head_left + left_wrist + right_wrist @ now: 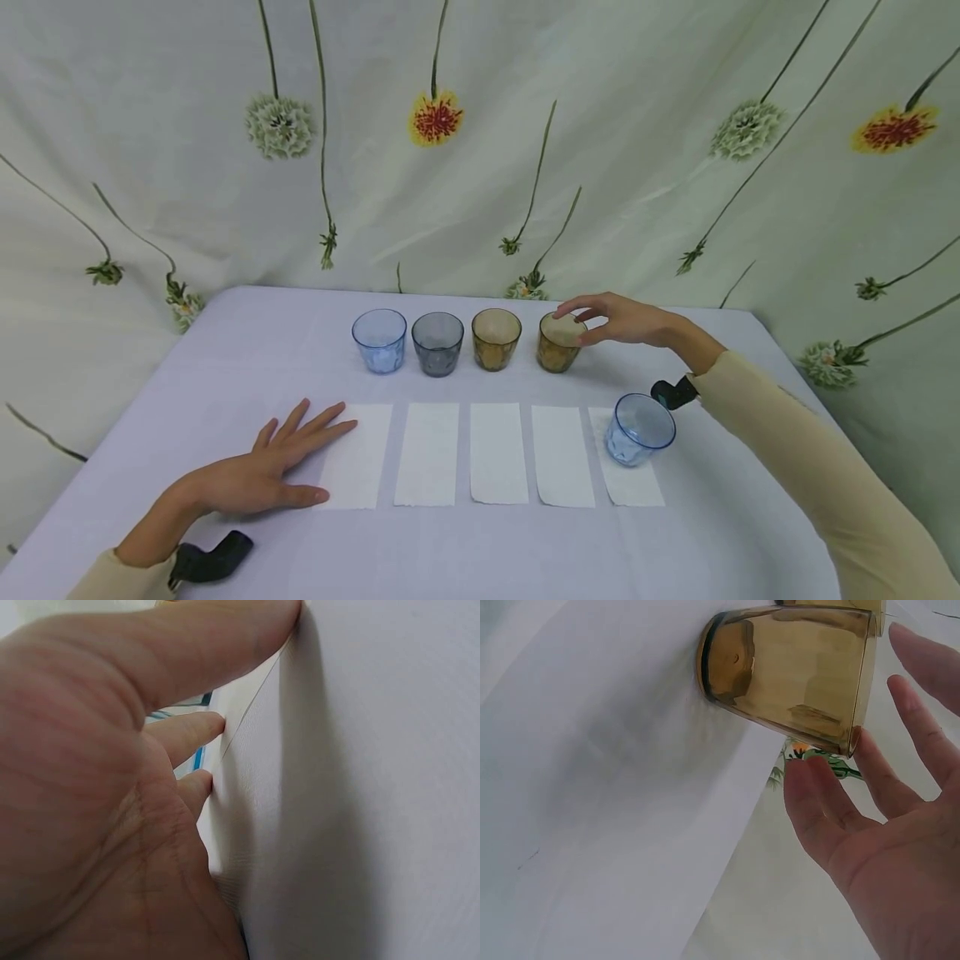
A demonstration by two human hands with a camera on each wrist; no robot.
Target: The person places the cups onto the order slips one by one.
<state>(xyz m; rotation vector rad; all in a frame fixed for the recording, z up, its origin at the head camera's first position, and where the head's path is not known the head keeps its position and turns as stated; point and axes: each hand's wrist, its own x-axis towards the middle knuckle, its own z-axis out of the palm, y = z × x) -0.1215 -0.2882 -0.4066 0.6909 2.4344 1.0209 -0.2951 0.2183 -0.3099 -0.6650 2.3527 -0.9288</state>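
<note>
My right hand (pixel 626 321) is at the rim of the rightmost amber glass (pixel 557 357) in the back row. In the right wrist view its fingers spread loosely around the mouth of that glass (pixel 795 675), which stands upright on the table. They do not curl tightly on it; whether a fingertip touches the rim is hard to tell. On the left, my left hand (pixel 258 475) lies with spread fingers, thumb and fingertips at the left edge of the leftmost white paper sheet (pixel 363 458). A light blue glass (pixel 636 442) stands on the rightmost sheet (pixel 633 492).
Left of that amber glass stand another amber glass (pixel 495 346), a grey glass (pixel 438 350) and a blue glass (pixel 381 346). Several paper sheets lie in a row across the white table (pixel 480 550). A flowered cloth (pixel 480 167) hangs behind.
</note>
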